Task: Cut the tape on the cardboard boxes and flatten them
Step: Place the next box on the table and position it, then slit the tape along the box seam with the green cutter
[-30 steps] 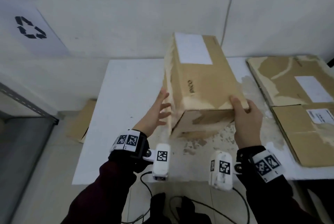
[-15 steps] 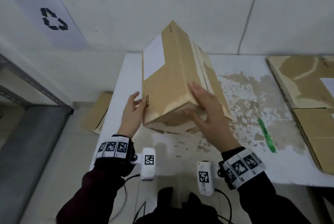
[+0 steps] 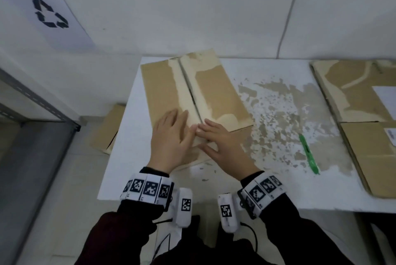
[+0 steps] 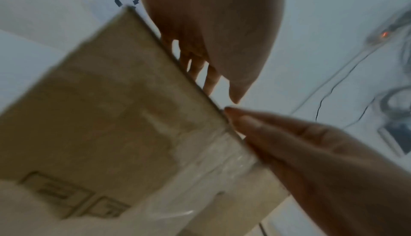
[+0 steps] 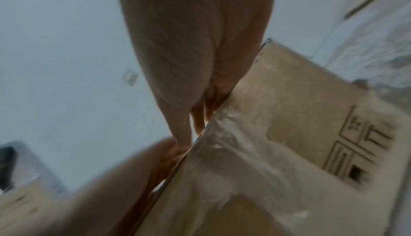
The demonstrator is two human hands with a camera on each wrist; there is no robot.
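A brown cardboard box (image 3: pixel 171 91) lies lengthwise on the white table (image 3: pixel 128 157), its seam side up, with pale torn strips along the centre seam. My left hand (image 3: pixel 171 138) and right hand (image 3: pixel 220 142) both lie flat on its near end, fingers straight, fingertips meeting at the seam. The left wrist view shows the box (image 4: pixel 100 116) blurred, with my left hand (image 4: pixel 211 28) above its edge. In the right wrist view my right hand (image 5: pixel 195 46) rests on the taped edge of the box (image 5: pixel 289 134). A green cutter (image 3: pixel 308 153) lies on the table to the right, untouched.
Flattened cardboard (image 3: pixel 353 93) and a second flat piece (image 3: pixel 375 153) lie at the table's right end. The tabletop between them and the box is worn and flaky. Another piece of cardboard (image 3: pixel 107 132) rests on the floor left of the table. A recycling sign (image 3: pixel 50 14) hangs on the wall.
The box was turned over from one long side to lie seam side up on the table's left part. Both hands moved from its sides onto its top near end.
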